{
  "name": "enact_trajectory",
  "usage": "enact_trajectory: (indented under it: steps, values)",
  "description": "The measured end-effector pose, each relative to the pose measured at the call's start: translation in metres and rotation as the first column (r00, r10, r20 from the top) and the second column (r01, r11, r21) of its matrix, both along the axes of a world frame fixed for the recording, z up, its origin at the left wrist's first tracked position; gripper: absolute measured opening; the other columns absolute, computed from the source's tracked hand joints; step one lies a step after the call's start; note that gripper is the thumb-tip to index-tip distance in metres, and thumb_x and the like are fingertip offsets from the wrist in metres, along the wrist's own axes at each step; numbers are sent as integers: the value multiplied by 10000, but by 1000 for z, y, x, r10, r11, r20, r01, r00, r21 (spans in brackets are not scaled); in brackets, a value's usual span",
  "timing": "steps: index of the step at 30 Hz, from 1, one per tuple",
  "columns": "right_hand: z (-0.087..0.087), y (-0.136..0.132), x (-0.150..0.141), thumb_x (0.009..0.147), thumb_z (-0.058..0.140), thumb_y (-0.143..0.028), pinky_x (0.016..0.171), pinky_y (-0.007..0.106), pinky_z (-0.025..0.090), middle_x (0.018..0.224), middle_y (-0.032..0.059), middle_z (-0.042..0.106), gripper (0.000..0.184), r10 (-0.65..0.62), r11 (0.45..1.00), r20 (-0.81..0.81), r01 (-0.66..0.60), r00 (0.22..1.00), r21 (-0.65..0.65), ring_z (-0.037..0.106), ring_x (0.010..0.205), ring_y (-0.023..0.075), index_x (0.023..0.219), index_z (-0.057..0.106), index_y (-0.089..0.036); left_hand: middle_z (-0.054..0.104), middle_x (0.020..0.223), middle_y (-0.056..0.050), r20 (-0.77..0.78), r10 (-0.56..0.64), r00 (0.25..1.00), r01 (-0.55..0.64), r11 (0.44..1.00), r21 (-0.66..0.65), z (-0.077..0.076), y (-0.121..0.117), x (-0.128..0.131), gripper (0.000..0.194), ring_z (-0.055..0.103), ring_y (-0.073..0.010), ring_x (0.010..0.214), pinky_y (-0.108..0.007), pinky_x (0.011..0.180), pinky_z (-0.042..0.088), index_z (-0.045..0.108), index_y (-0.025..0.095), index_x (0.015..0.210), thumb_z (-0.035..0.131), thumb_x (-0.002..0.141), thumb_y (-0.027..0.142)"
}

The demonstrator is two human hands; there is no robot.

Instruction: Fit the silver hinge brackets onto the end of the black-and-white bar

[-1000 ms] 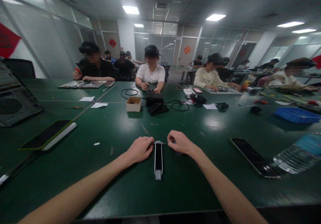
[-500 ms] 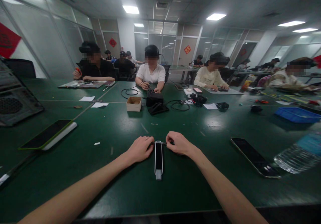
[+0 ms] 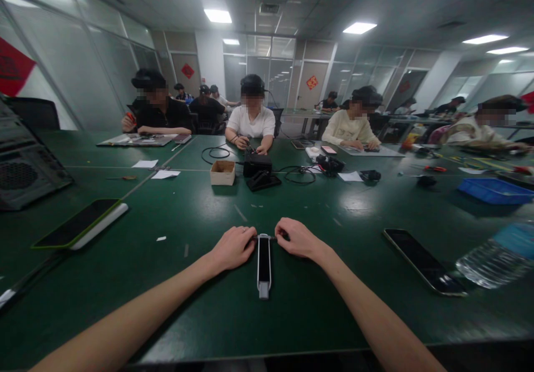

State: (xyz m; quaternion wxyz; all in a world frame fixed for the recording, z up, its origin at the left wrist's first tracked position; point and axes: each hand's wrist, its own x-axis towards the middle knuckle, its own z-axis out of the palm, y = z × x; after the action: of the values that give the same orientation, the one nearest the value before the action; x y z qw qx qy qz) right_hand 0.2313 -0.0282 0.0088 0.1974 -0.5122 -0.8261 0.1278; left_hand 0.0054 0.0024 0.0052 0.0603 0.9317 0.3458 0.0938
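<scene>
A long, narrow object (image 3: 264, 263) with a dark face, a white rim and a grey block at its near end lies on the green table in front of me. My left hand (image 3: 236, 247) rests at the left of its far end, fingers closed at a thin piece that sticks out from that side. On the opposite side, my right hand (image 3: 298, 237) is curled, thumb and forefinger pinched at a small dark piece by the object's far right edge. The fingertips largely hide what both hands grip.
A phone (image 3: 423, 261) and a water bottle (image 3: 496, 252) lie to the right, with a blue tray (image 3: 494, 190) beyond. On the left are a green-edged phone (image 3: 79, 222) and a metal computer case (image 3: 29, 160). Ahead stand a small box (image 3: 222, 174) and a black device (image 3: 257, 166); co-workers sit opposite.
My right hand has shifted very slightly toward the narrow object. My left hand and the object stay in place.
</scene>
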Motion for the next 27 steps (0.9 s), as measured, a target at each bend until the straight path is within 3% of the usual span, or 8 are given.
enact_trajectory:
  steps: [27]
  values:
    - [4, -2, -2, 843, 495, -172, 679, 274, 425, 837, 36, 566, 73, -11, 1000, -7, 10, 1000, -12, 513, 736, 138, 815, 560, -156, 629, 890, -46, -3, 6, 1000, -6, 1000, -2, 0, 0, 0, 119, 589, -199, 822, -314, 751, 431, 512, 198, 949, 406, 898, 204]
